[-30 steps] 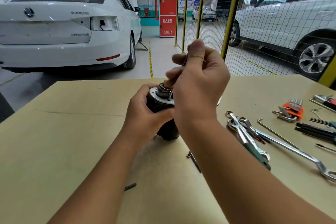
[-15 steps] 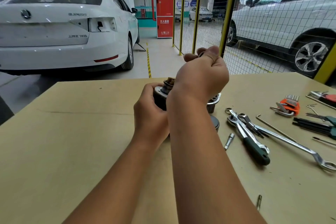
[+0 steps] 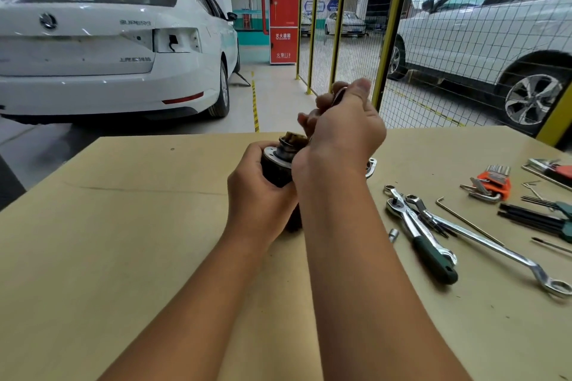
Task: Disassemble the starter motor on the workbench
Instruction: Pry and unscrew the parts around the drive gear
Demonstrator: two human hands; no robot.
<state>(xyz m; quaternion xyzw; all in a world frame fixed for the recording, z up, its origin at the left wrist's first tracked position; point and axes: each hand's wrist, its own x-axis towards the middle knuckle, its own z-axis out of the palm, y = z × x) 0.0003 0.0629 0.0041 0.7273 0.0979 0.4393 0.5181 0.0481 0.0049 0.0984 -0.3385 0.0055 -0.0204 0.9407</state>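
Head view, looking down over both forearms: the left hand (image 3: 260, 192) grips the dark body of the starter motor (image 3: 280, 168), fingers curled round it, holding it upright over the workbench (image 3: 123, 226). Its silver flange and a brownish, greasy gear end stick up just above those fingers. The right hand (image 3: 343, 130) sits directly over that end, fingers curled and pinching a small part (image 3: 339, 94) between thumb and fingertips — what the part is I cannot tell, since the hand hides most of it. Just right of the right wrist a silver housing piece (image 3: 371, 165) peeks out on the bench. Farther to the right of the fingers lie a green-handled ratchet (image 3: 427, 244), a loose socket (image 3: 393, 234), a long ring spanner (image 3: 507, 257) and an orange hex-key holder (image 3: 492, 184) with its keys folded in — well apart from the motor.
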